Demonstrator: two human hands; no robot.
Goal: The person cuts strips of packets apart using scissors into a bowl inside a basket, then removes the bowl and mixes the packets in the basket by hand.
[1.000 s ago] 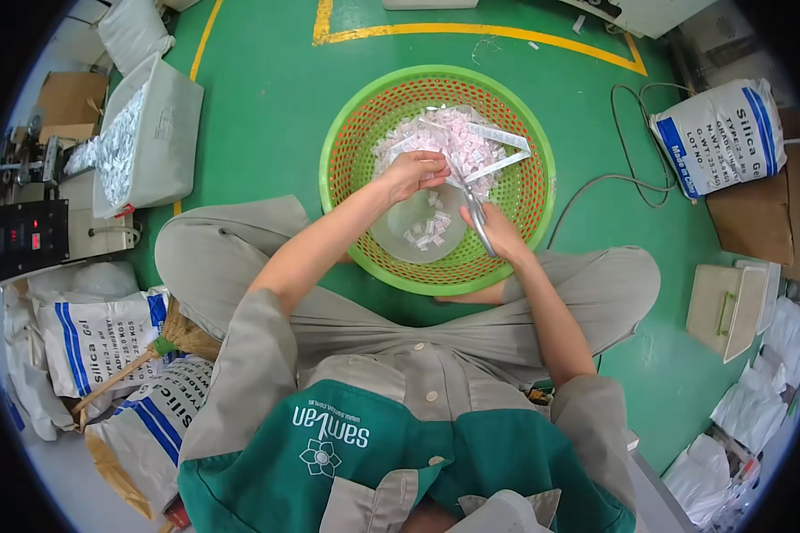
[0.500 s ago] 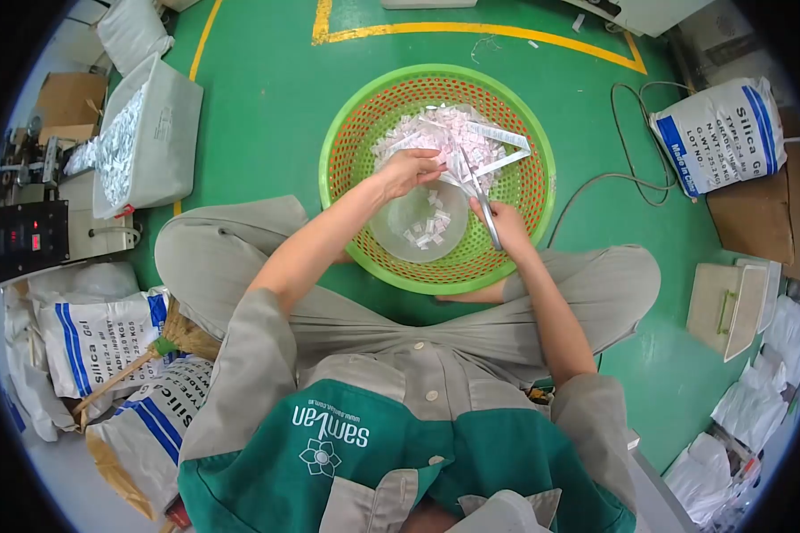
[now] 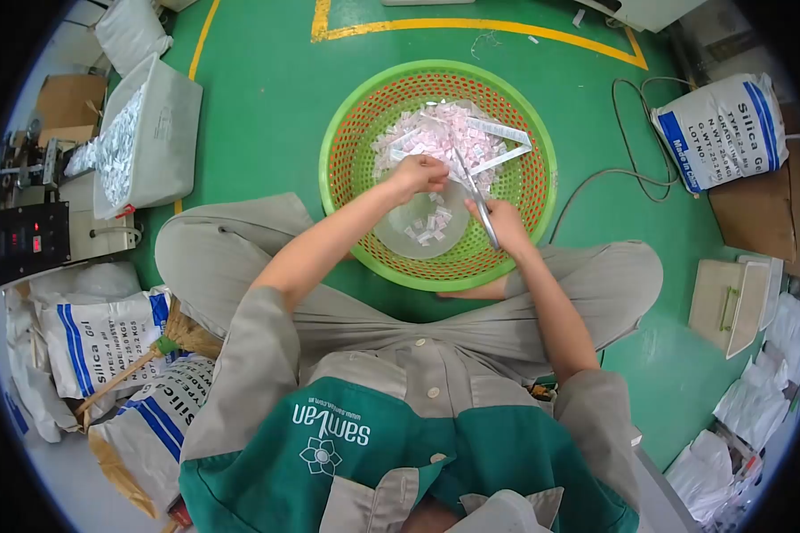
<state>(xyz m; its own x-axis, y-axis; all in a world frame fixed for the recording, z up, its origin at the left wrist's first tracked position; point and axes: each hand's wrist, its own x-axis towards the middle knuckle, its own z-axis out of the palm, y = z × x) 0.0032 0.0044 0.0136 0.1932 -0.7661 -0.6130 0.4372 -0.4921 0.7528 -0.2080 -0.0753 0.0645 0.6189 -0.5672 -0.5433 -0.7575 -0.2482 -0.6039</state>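
Note:
Over a green basket [image 3: 356, 252] with a red mesh inside, my left hand [image 3: 418, 174] pinches part of a white strip of small packets [image 3: 505, 133], whose far end loops over the pile. My right hand [image 3: 500, 222] is closed round the handles of metal scissors [image 3: 477, 196], their blades pointing up and left near my left fingertips. Many small pinkish-white packets [image 3: 436, 129] are heaped in the basket. In front of the heap, a translucent round bowl [image 3: 409, 242] holds several cut packets.
At the left stand a white bin [image 3: 171, 133] of packets and a machine [image 3: 27, 240]. Silica gel sacks [image 3: 107, 342] and a broom [image 3: 187, 336] lie below. At the right are another sack [image 3: 720, 133], a cable [image 3: 587, 178] and a plastic container [image 3: 720, 306].
The scissors have changed angle and their blades have parted and drawn nearer together. Both hands stay over the basket, with my left fingers shifted slightly.

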